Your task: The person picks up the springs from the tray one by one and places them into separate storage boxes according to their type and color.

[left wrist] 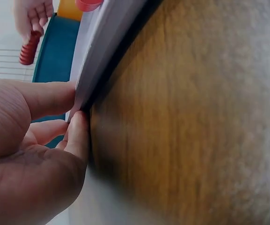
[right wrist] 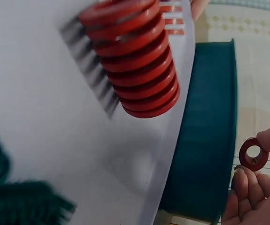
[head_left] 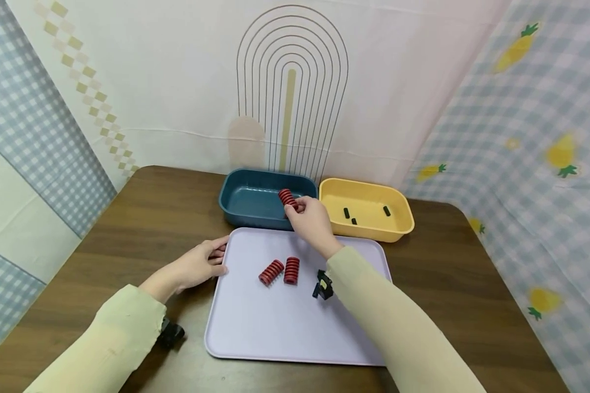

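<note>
Over the blue bin point(head_left: 246, 197), my right hand point(head_left: 314, 221) pinches a red coil spring point(head_left: 286, 197) between thumb and fingers. The right wrist view shows this spring point(right wrist: 252, 154) end-on, with its round opening visible. My left hand point(head_left: 196, 266) grips the left rim of the lilac tray point(head_left: 255, 327) near its far corner; in the left wrist view its fingertips point(left wrist: 80, 123) are right at the rim. Two more red springs point(head_left: 271, 272) lie close together on the tray. A dark green coiled piece point(right wrist: 22, 201) shows blurred at the right wrist view's lower left.
Beside the blue bin stands a yellow bin point(head_left: 369, 196) with three small dark pieces point(head_left: 387, 210) in it. Both bins sit behind the tray on a brown wooden table point(head_left: 177, 196). A patterned cloth point(head_left: 177, 82) hangs behind. Each wrist carries a black camera point(head_left: 171, 333).
</note>
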The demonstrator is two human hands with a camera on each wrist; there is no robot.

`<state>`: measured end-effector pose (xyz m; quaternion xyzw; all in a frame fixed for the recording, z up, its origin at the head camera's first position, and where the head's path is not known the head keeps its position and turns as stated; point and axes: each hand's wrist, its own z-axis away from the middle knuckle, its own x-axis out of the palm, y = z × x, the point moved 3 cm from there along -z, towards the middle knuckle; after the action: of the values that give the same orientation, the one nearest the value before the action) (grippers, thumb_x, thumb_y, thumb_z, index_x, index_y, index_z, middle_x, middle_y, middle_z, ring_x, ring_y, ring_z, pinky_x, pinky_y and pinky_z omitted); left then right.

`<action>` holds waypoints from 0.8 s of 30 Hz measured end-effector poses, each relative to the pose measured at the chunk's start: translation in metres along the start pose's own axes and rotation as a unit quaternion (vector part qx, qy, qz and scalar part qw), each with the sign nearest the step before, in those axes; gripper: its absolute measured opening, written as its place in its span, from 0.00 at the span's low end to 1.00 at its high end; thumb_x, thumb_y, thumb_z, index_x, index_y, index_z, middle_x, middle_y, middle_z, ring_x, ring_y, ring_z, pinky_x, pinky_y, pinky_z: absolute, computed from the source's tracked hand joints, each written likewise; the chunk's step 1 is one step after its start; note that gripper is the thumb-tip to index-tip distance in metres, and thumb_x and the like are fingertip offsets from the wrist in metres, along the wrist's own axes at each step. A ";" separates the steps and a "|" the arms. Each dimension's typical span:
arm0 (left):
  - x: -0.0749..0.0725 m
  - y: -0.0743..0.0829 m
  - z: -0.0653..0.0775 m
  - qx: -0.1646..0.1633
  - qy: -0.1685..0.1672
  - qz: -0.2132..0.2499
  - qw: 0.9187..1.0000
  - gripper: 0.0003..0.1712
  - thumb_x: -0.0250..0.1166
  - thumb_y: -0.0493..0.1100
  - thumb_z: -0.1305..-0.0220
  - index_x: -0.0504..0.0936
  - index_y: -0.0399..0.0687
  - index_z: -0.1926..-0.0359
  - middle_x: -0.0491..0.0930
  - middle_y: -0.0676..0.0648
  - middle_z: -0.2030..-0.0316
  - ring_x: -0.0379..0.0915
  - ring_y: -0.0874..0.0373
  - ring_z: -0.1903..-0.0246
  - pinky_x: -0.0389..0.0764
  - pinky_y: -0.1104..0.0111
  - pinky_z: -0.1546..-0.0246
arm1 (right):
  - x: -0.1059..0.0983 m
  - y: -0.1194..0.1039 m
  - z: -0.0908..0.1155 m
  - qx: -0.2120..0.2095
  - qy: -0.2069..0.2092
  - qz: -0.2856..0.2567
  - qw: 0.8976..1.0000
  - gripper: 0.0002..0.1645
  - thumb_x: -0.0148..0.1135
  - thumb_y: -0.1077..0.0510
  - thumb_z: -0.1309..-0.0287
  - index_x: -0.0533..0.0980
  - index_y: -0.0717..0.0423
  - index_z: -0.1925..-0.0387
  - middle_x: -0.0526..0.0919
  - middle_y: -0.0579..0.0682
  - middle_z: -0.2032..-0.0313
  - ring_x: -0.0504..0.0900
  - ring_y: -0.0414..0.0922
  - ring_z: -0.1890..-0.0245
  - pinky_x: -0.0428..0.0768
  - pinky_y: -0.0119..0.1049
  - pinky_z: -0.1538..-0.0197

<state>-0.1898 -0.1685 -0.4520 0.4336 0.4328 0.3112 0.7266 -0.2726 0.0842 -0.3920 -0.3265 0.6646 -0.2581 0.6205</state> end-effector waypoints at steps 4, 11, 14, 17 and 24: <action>0.000 -0.002 -0.001 -0.003 -0.002 -0.004 1.000 0.47 0.64 0.30 0.38 0.48 0.42 0.24 0.59 0.34 0.39 0.61 0.44 0.38 0.70 0.61 0.42 | 0.007 -0.001 -0.010 0.002 -0.002 0.057 0.998 0.18 0.58 0.46 0.36 0.79 0.56 0.55 0.79 0.47 0.69 0.75 0.45 0.70 0.74 0.37 0.68; 0.000 0.001 0.002 0.038 0.001 -0.080 0.996 0.44 0.63 0.32 0.37 0.49 0.36 0.26 0.59 0.34 0.40 0.63 0.43 0.39 0.70 0.58 0.42 | 0.016 -0.006 -0.023 0.014 -0.017 0.107 0.994 0.18 0.58 0.44 0.37 0.81 0.54 0.60 0.81 0.46 0.68 0.76 0.44 0.68 0.73 0.40 0.61; 0.004 0.006 0.009 0.077 0.014 -0.195 0.978 0.44 0.65 0.37 0.36 0.51 0.32 0.27 0.56 0.32 0.36 0.59 0.40 0.36 0.65 0.51 0.39 | 0.020 -0.007 -0.027 0.019 -0.035 0.125 0.991 0.17 0.58 0.43 0.37 0.81 0.52 0.65 0.81 0.46 0.69 0.76 0.45 0.67 0.70 0.42 0.55; 0.012 0.011 0.014 0.104 0.020 -0.303 0.947 0.45 0.66 0.45 0.36 0.53 0.34 0.27 0.50 0.33 0.30 0.49 0.36 0.32 0.58 0.46 0.36 | 0.023 -0.007 -0.029 0.027 -0.040 0.143 0.989 0.17 0.58 0.43 0.38 0.81 0.52 0.67 0.81 0.47 0.69 0.76 0.45 0.65 0.67 0.45 0.51; 0.026 0.012 0.017 0.086 0.008 -0.439 0.894 0.48 0.57 0.65 0.35 0.51 0.47 0.24 0.42 0.43 0.25 0.35 0.36 0.28 0.46 0.39 0.35 | 0.031 -0.004 -0.034 0.034 -0.043 0.209 0.976 0.18 0.57 0.42 0.37 0.80 0.53 0.66 0.82 0.47 0.67 0.76 0.46 0.63 0.64 0.50 0.45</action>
<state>-0.1644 -0.1479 -0.4468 0.2582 0.6101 -0.0745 0.7454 -0.3066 0.0558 -0.4058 -0.1703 0.6820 -0.1312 0.6991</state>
